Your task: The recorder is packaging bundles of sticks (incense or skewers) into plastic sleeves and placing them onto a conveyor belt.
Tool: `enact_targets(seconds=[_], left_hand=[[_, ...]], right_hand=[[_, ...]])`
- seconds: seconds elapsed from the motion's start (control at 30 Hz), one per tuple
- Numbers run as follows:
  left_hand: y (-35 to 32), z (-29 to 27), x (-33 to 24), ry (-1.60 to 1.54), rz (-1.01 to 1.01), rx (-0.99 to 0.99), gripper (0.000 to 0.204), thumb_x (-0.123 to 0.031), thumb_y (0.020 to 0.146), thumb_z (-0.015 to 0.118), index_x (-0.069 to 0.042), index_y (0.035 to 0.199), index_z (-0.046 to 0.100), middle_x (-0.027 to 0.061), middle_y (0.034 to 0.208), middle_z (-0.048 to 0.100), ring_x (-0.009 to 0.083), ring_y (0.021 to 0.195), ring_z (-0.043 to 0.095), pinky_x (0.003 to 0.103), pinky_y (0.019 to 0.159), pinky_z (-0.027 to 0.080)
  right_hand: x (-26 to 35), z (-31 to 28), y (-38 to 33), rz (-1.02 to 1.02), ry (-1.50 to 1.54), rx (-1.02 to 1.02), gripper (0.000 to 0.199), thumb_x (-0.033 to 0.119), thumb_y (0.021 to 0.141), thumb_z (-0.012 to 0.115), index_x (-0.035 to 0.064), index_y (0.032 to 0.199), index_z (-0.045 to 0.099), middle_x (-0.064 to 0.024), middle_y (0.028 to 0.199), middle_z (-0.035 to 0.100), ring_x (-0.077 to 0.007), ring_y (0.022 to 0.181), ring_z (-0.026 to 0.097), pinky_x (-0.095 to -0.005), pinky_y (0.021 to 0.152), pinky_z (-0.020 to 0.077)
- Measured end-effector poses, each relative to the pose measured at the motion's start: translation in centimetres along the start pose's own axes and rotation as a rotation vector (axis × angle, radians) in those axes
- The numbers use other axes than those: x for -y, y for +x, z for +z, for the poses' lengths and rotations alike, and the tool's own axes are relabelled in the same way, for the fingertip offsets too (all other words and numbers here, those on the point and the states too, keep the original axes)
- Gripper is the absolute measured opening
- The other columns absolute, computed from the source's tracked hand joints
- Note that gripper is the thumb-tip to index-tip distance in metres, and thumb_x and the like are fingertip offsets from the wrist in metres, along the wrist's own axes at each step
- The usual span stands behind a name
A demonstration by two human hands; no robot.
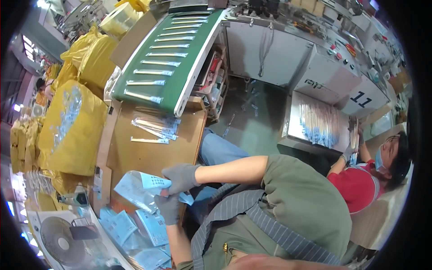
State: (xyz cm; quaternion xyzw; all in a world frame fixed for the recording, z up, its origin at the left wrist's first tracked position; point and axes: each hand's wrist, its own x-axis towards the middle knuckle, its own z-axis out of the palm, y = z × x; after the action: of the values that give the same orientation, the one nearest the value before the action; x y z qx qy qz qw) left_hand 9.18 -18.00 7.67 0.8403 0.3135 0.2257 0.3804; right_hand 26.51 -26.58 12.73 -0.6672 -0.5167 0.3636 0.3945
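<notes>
Both my hands wear grey gloves and meet over the near end of a brown work table. A clear plastic bag with blue printing spreads out to the left from my fingers. My right hand is closed on its blue printed edge, and my left hand pinches the same bag just below. Beside my left hand lies a pile of flat blue printed bags. Farther up the table, several thin sticks in blue-ended wrappers lie in a loose heap.
A green conveyor belt carries a row of wrapped sticks down to the table. Large yellow bags and a fan stand at the left. At the right, a person in red handles sticks beside a full tray.
</notes>
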Motion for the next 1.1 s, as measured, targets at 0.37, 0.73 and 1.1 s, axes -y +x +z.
enact_targets(seconds=[0.37,0.73,1.1], left_hand=[[1.0,-0.7,-6.4,-0.064,-0.211,-0.106,0.018,-0.012,0.088,0.051,0.001,0.091,0.064,0.0018,0.069,0.058,0.0070,0.059,0.050,0.023,0.051,0.038],[0.0,-0.7,-6.3,-1.115,-0.734,-0.458,0.021,-0.022,0.086,0.049,-0.003,0.092,0.057,0.0085,0.076,0.058,0.0189,0.060,0.053,0.029,0.051,0.042],[3.3,-2.7,-3.2,0.648,-0.115,-0.517,0.037,-0.026,0.075,0.070,-0.002,0.059,0.047,0.0154,0.058,0.051,0.0310,0.051,0.046,0.041,0.052,0.037]], right_hand=[[-4.8,-1.1,-0.6,-0.007,-0.113,-0.327,0.028,0.030,0.073,0.062,0.0056,0.087,0.061,-0.0191,0.079,0.063,-0.0366,0.078,0.062,-0.0455,0.068,0.0468],[-6.1,-0.4,0.7,0.037,-0.136,-0.140,0.028,0.032,0.073,0.061,0.0099,0.090,0.060,-0.0174,0.082,0.064,-0.0370,0.081,0.062,-0.0450,0.068,0.0474],[-3.5,4.4,5.3,-0.073,0.167,0.009,0.047,0.037,0.080,0.054,0.0071,0.116,0.056,-0.0250,0.103,0.062,-0.0411,0.096,0.060,-0.0460,0.086,0.0446]])
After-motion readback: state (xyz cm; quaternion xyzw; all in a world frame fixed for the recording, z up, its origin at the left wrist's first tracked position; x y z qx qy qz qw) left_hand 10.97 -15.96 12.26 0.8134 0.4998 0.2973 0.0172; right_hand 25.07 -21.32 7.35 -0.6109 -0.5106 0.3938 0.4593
